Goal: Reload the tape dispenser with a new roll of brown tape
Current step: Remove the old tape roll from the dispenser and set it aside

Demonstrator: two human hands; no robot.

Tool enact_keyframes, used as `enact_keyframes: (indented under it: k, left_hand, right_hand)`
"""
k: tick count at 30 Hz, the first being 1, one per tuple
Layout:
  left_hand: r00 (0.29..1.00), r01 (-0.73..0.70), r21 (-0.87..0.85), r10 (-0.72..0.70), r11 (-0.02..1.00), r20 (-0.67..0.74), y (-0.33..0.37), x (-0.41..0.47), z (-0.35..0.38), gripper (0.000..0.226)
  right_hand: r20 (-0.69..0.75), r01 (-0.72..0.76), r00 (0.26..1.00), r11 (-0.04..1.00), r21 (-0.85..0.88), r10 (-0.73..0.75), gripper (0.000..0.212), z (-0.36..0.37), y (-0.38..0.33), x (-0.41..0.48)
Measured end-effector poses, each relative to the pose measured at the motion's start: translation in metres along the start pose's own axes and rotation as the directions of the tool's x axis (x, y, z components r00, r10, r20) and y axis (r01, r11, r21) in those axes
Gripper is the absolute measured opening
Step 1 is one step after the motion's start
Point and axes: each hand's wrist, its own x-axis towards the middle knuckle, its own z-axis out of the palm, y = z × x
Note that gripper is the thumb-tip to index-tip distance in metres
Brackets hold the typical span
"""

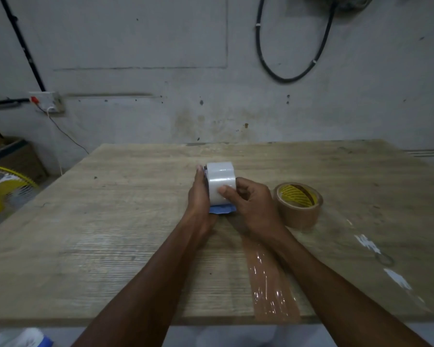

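Note:
A blue tape dispenser (223,209) stands on the wooden table (110,221), with a whitish clear tape roll (221,180) mounted in it. My left hand (199,196) grips the dispenser's left side. My right hand (251,204) holds the clear roll from the right, thumb pressed on its face. The new brown tape roll (298,204), with a yellow core, lies flat on the table just right of my right hand, apart from it.
A strip of brown tape (268,279) is stuck to the table near the front edge, with clear tape patches (376,249) to its right. A yellow fan (3,191) and a cardboard box (15,156) stand off the table's left. The wall is close behind.

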Motion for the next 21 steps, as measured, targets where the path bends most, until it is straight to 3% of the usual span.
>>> enact_keyframes:
  k: [5, 8, 11, 16, 19, 21]
  left_hand:
    - [0.999, 0.0, -0.015, 0.001, 1.0, 0.037, -0.001, -0.002, 0.004, 0.053]
    - [0.999, 0.0, -0.036, 0.002, 0.999, 0.051, 0.001, -0.006, 0.009, 0.048]
    - [0.999, 0.021, -0.091, -0.018, 0.996, 0.04, 0.003, -0.009, 0.013, 0.047]
    - [1.0, -0.002, -0.117, 0.001, 0.993, -0.007, 0.003, -0.004, 0.013, 0.041]
    - [1.0, 0.016, -0.124, -0.013, 0.992, 0.019, 0.004, -0.005, 0.012, 0.041]
    - [0.999, 0.035, -0.139, -0.03, 0.99, 0.036, 0.004, -0.005, 0.009, 0.046]
  right_hand:
    - [-0.048, -0.019, 0.999, 0.999, 0.045, 0.021, 0.014, 0.002, -0.005, 0.003]
    - [-0.088, -0.059, 0.994, 0.995, 0.078, 0.066, 0.024, 0.004, -0.015, 0.01]
    - [-0.141, -0.078, 0.987, 0.996, 0.041, 0.083, 0.017, 0.007, -0.032, 0.022]
    - [-0.18, -0.172, 0.966, 0.981, 0.09, 0.186, 0.034, 0.014, -0.039, 0.034]
    - [-0.205, -0.071, 0.977, 0.997, -0.034, 0.063, 0.023, 0.013, -0.032, 0.026]
    - [-0.203, 0.029, 0.978, 0.991, -0.13, -0.055, 0.036, 0.007, -0.023, 0.018]
